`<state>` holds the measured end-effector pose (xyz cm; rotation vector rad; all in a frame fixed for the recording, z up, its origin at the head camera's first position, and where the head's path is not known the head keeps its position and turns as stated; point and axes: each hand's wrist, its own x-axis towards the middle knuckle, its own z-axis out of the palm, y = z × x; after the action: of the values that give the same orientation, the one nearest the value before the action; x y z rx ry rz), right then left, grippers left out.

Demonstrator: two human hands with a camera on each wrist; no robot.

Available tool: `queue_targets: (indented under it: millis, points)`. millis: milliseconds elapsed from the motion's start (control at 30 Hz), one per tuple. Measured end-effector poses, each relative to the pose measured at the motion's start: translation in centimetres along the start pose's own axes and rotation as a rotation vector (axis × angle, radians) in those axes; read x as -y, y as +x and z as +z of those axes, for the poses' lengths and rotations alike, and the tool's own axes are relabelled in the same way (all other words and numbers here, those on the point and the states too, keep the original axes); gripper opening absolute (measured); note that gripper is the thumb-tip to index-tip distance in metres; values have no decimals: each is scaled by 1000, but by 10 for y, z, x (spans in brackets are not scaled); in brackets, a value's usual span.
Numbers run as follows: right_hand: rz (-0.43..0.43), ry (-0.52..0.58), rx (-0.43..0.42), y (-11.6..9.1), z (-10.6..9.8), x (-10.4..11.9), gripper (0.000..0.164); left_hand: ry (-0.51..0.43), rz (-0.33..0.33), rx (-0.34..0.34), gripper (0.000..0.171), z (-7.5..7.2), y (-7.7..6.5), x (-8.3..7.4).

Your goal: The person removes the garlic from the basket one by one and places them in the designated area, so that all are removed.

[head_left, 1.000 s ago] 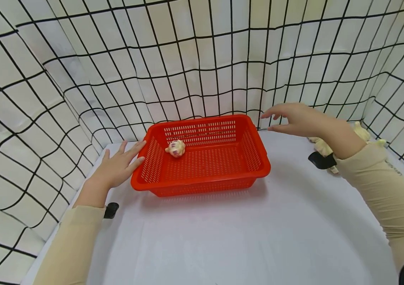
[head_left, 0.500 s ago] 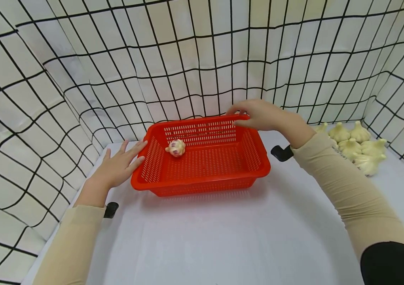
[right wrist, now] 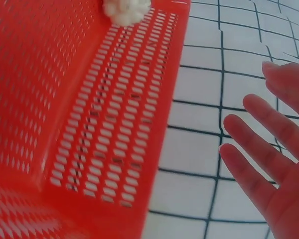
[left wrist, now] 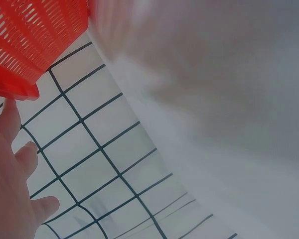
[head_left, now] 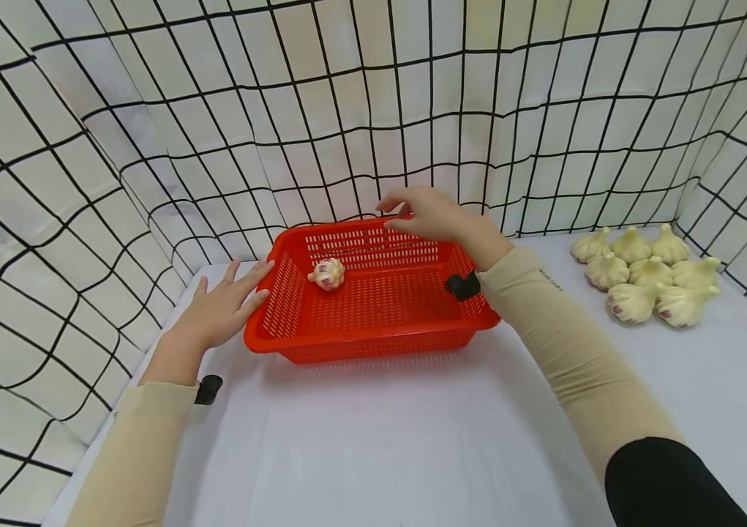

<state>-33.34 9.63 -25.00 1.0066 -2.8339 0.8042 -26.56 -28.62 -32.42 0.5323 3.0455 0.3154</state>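
Observation:
A red plastic basket (head_left: 373, 337) with slotted walls stands on the white surface in the head view. One garlic bulb (head_left: 328, 274) lies inside it toward the left; the right wrist view shows this bulb at its top edge. My left hand (head_left: 218, 307) touches the basket's left rim with fingers spread. Over the far rim hovers my right hand (head_left: 429, 212), its fingers loosely bent and nothing in them. In the right wrist view, the fingers (right wrist: 254, 159) are spread apart from the basket wall. My right forearm hides the basket's right side.
Several garlic bulbs (head_left: 650, 272) sit clustered on the white table (head_left: 373, 446) at the far right. Walls covered with black-lined netting (head_left: 386, 110) rise behind the basket and on both sides.
My right hand has moved left, from beside the garlic cluster to above the basket's far rim, uncovering the cluster. My left hand and the basket have stayed in place.

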Motion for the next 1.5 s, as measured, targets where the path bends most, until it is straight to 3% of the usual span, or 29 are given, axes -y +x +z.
queue_targets:
  millis: [167, 367, 633, 1067, 1500]
  points:
    - [17, 68, 10, 18, 17, 1, 36, -2, 4, 3, 69, 0, -1, -1]
    - [50, 45, 57, 36, 38, 11, 38, -7, 6, 4, 69, -1, -3, 0]
    - [20, 26, 152, 59, 67, 24, 38, -15, -10, -5, 69, -2, -6, 3]
    - [42, 8, 281, 71, 88, 30, 34, -6, -2, 5, 69, -1, -1, 2]
    - [63, -44, 390, 82, 104, 41, 46, -18, -1, 4, 69, -1, -1, -2]
